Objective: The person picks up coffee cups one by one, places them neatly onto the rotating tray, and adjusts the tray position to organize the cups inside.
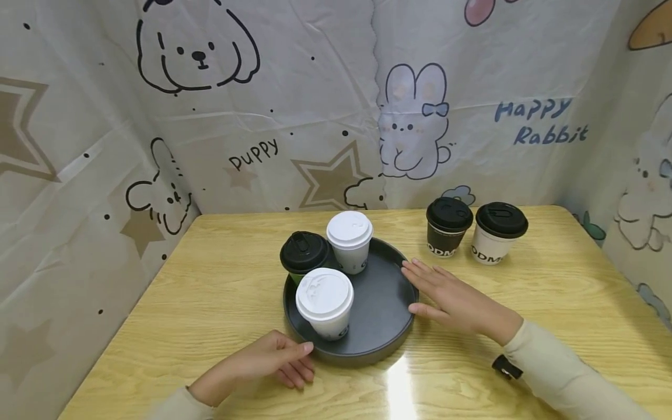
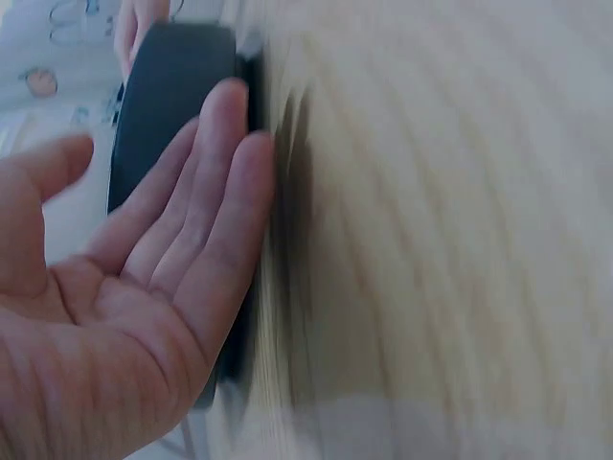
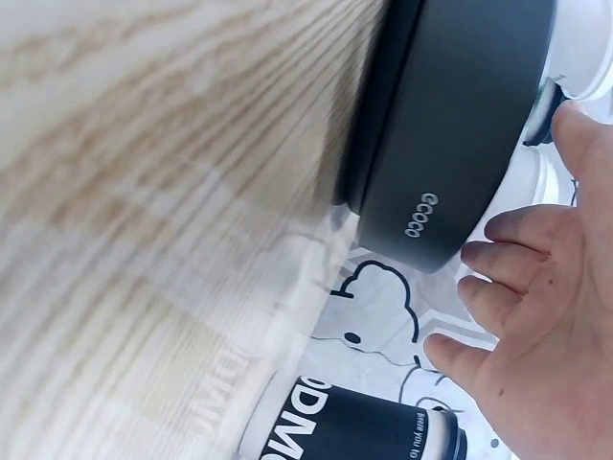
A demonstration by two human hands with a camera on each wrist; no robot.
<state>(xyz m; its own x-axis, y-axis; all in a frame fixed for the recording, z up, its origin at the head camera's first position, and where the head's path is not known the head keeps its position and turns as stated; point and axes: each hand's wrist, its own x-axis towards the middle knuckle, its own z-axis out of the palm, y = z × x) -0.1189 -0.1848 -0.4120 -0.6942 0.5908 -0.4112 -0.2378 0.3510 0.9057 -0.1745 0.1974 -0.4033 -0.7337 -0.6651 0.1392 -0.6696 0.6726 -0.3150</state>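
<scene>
Dark round tray set on wooden table, three lidded cups grouped in its left half. Tray flanked by left hand and right hand, fingers extended, nothing gripped.

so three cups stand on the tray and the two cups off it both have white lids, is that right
Not the lids: the head view shows that the two cups off the tray both have black lids, not white ones. Three cups do stand on the tray.
</scene>
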